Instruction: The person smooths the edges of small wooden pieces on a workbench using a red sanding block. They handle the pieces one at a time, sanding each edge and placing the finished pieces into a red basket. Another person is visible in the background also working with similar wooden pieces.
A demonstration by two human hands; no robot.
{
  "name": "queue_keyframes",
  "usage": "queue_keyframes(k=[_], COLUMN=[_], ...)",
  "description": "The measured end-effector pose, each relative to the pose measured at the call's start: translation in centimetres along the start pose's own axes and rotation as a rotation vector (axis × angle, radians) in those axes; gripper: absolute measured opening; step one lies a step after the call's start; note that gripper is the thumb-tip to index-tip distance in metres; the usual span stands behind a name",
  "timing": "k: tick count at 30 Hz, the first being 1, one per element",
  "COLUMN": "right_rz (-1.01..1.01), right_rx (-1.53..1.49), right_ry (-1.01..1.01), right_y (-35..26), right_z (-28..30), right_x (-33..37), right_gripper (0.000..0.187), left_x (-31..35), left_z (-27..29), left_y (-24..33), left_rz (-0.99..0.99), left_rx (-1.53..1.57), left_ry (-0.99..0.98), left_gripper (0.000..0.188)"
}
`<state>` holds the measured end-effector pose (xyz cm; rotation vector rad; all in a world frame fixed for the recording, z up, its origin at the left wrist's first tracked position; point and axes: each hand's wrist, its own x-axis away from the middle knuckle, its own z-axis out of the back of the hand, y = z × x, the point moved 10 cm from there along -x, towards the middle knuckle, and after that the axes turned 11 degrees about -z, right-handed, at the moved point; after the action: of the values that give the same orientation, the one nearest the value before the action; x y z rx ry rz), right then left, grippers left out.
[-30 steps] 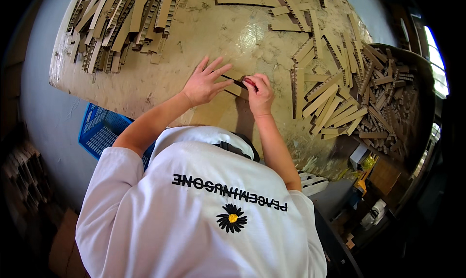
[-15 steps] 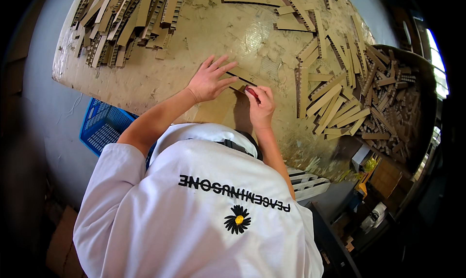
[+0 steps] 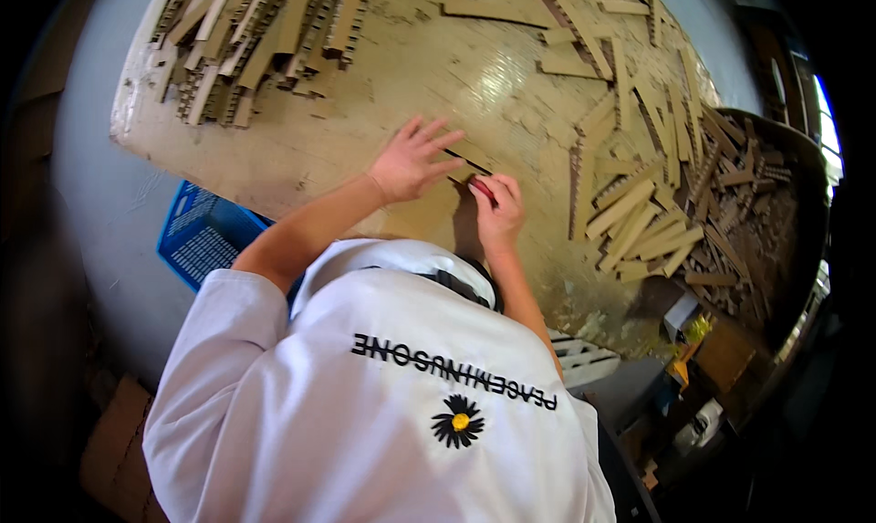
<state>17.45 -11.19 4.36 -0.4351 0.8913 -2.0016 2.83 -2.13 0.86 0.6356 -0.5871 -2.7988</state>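
Observation:
My left hand (image 3: 411, 165) lies on the worktable with its fingers spread, palm down. Under and beside its fingertips is a cardboard strip (image 3: 469, 162) with a dark edge, which runs toward my right hand (image 3: 500, 217). The fingers of that right hand are closed round a small red-handled tool (image 3: 482, 191), held at the near end of the strip. The tool's working end is too small to make out. A flat brown piece of cardboard (image 3: 412, 220) lies between my forearms, partly hidden by my cap.
Stacked cardboard strips (image 3: 260, 44) cover the table's far left. More strips (image 3: 639, 231) lie scattered at the right, beside a dark container (image 3: 803, 158) heaped with short strips. A blue plastic crate (image 3: 203, 240) stands below the table's left edge.
The whole view has shifted, so the scene appears slightly lower and further right. My left hand remains spread, and my right hand still grips the red-handled tool beside the strip.

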Motion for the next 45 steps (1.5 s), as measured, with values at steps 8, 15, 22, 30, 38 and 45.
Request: queue_keyframes(k=[8, 15, 22, 30, 38, 45], right_rz=[-0.050, -0.005, 0.001, -0.148, -0.458, -0.710], right_rx=[-0.015, -0.001, 0.029, -0.339, -0.376, -0.513], right_ry=[-0.040, -0.015, 0.030, 0.240, 0.511, 0.586], right_y=[-0.1, -0.5, 0.8, 0.2, 11.5, 15.5], right_z=[0.1, -0.1, 0.3, 7.7, 15.1, 16.5], right_x=[0.1, 0.1, 0.4, 1.5, 10.9, 15.3], right_gripper=[0.016, 0.015, 0.010, 0.012, 0.012, 0.011], left_x=[-0.3, -0.2, -1.3, -1.5, -17.6, -29.4], left_z=[0.6, 0.9, 0.4, 6.7, 1.5, -14.0], left_y=[0.4, 0.1, 0.8, -5.8, 1.8, 10.4], left_rz=[0.013, 0.032, -0.008, 0.064, -0.208, -0.294], left_rx=[-0.009, 0.027, -0.038, -0.420, -0.098, -0.353], left_ry=[-0.015, 0.026, -0.010, 0.006, -0.034, -0.429], left_gripper=[0.045, 0.038, 0.057, 0.060, 0.056, 0.069])
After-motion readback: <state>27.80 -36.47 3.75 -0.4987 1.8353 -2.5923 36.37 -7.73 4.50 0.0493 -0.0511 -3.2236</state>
